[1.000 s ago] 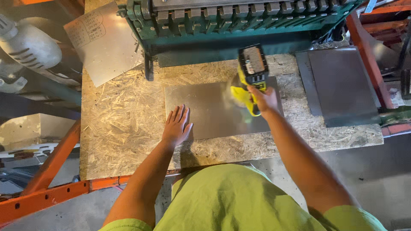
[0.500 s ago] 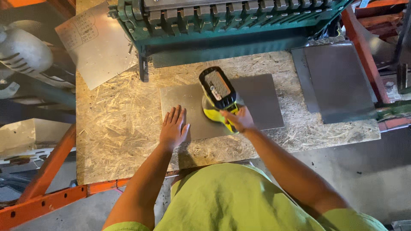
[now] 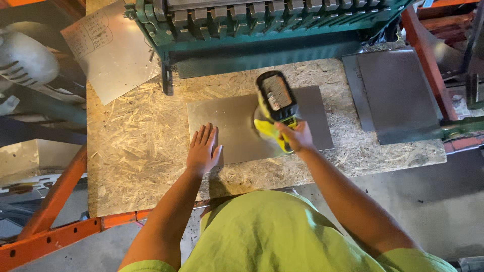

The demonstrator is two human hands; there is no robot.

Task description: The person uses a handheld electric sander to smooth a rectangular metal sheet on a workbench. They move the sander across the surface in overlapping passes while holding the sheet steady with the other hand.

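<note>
Head view: we see a metal sheet (image 3: 237, 126) lying flat on the chipboard bench (image 3: 136, 146), just in front of the green machine (image 3: 262, 30). Our left hand (image 3: 203, 150) presses flat, fingers spread, on the sheet's near left corner. Our right hand (image 3: 297, 136) is clamped around the handle of a yellow cordless sander (image 3: 275, 108), which stands on the middle of the sheet. To the sheet's right lie more grey sheets (image 3: 398, 93); beyond its left edge lies a paper-like sheet (image 3: 113, 48).

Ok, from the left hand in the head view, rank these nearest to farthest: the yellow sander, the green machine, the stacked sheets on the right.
From the left hand:
1. Yellow sander, just right of it, on the metal sheet.
2. Green machine, at the bench's back edge.
3. Stacked sheets, far right.
</note>
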